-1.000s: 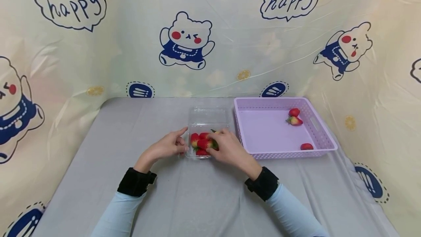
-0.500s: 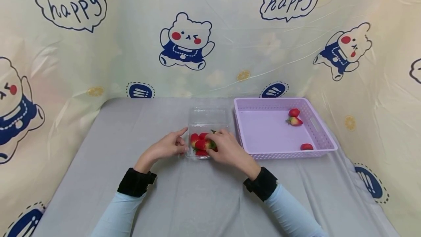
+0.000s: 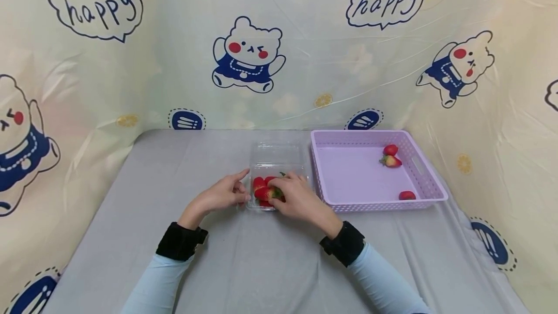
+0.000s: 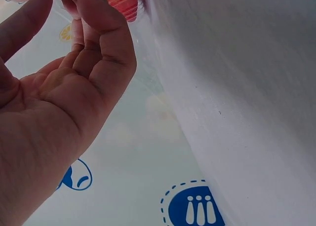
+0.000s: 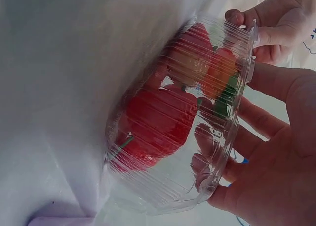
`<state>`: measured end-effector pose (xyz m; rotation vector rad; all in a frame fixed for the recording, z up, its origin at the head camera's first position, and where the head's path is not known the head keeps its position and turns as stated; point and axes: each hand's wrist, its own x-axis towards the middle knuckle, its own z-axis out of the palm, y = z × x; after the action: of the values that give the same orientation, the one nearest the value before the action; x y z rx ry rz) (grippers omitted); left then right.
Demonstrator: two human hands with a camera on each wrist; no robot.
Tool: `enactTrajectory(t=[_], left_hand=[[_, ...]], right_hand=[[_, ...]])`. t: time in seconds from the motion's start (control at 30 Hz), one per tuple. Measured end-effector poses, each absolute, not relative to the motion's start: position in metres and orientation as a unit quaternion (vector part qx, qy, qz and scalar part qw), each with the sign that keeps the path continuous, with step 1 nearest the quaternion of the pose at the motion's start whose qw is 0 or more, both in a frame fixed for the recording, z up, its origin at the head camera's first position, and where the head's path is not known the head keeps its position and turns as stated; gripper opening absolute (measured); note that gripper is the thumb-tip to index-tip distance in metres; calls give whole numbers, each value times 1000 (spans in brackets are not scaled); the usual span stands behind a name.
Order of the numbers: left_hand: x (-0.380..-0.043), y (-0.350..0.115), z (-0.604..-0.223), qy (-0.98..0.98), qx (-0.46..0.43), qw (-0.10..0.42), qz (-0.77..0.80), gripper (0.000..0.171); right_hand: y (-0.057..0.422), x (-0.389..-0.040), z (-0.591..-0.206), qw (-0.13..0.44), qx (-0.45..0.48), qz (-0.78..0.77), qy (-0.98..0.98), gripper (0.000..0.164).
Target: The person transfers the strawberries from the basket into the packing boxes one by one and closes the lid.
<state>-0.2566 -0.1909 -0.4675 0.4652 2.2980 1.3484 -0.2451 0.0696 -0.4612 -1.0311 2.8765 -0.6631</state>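
Observation:
A clear plastic clamshell box [image 3: 279,166] lies with its lid back on the cloth, with several strawberries [image 3: 259,182] inside. My right hand [image 3: 301,200] reaches into it and pinches a strawberry [image 3: 264,193] near its leafy end, above the others. Through the ribbed wall in the right wrist view, that hand's fingers [image 5: 256,117] show inside the box. My left hand [image 3: 221,192] stays at the box's left side. Its thumb and fingers hold the rim there, as the left hand [image 5: 276,30] in the right wrist view shows. In the left wrist view its fingers [image 4: 106,43] are bent.
A lilac plastic basket [image 3: 348,205] stands right beside the box. Two strawberries [image 3: 391,155] lie together at its back right, and a third strawberry [image 3: 407,195] is near its front right corner. Grey cloth [image 3: 253,265] covers the table; a printed curtain [image 3: 183,52] hangs behind.
My right hand has shifted slightly left inside the box, carrying the pinched strawberry toward the box's left side. The left hand has stayed in place.

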Motion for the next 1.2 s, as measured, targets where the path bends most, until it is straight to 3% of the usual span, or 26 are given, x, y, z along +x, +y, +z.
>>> enactTrajectory(t=[0.77, 1.2], left_hand=[[-257, -191, -469, 829, 172, 212, 488, 81], [-258, -191, -469, 829, 174, 212, 487, 83]], right_hand=[[73, -243, -466, -18, -338, -222, 914, 26], [78, -241, -471, -12, -327, -209, 922, 28]])
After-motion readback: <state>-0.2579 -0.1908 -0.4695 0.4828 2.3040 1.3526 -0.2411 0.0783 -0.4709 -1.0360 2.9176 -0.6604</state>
